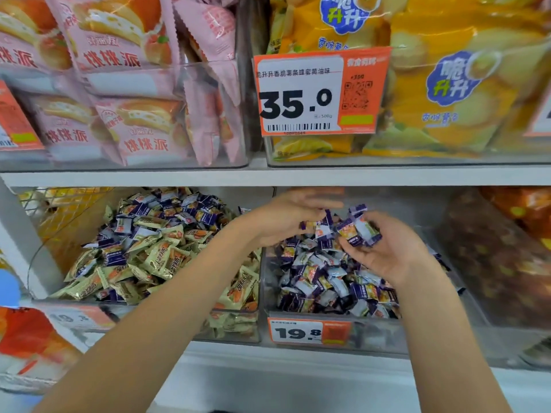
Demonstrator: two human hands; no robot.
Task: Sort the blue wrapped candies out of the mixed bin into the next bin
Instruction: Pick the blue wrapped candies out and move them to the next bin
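Blue candies (pixel 316 281) – glossy crinkled film wrappers; bins (pixel 262 281) – clear smooth plastic; price tag (pixel 298 332) – matt paper.

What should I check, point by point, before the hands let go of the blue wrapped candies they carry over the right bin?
1. Both hands over the target: the left hand and right hand are above the clear plastic right bin. Ok.
2. Candies held: the right hand grips several blue wrapped candies; the left hand's fingers also touch some. Ok.
3. Only blue in the hands: no gold wrapper visible there, though some pieces are hidden. Cannot tell.
4. Right bin content: blue wrappers only, as far as seen. Ok.
5. Clear plastic left mixed bin: many blue candies remain among the gold wrapped candies. Not ok, sorting unfinished.
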